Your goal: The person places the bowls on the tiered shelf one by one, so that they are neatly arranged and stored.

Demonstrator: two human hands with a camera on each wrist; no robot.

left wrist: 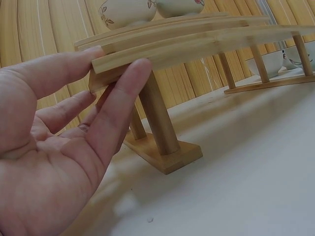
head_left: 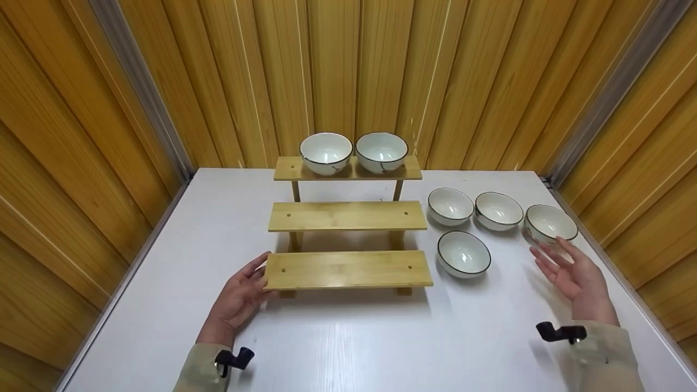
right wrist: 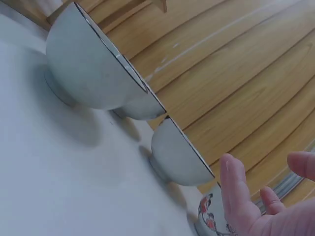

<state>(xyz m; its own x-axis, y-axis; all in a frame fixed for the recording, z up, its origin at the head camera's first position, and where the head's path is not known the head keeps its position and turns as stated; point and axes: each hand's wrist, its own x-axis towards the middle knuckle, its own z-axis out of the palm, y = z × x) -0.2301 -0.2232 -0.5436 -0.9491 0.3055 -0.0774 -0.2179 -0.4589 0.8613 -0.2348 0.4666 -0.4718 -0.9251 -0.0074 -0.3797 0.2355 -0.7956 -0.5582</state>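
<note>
We've got our left hand (head_left: 239, 298) pinching a tan three-tier wooden rack (head_left: 348, 216) by its lowest board (head_left: 348, 270), right hand (head_left: 580, 282) relaxed beside a round white dark-rimmed ceramic bowl (head_left: 551, 221).

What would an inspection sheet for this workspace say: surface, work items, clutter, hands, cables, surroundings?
Surface: white tabletop, shadows under the stand.
Work items: three-tier wooden stand; two bowls upright on its top shelf, four more bowls upright on the tabletop to its right.
Clutter: one small speck, nature unclear.
Left hand: grips the left end of the lowest shelf.
Right hand: fingers spread beside the rightmost bowl; contact unclear.
Cables: nothing seen.
Surroundings: wood-patterned walls with grey corner strips.
</note>
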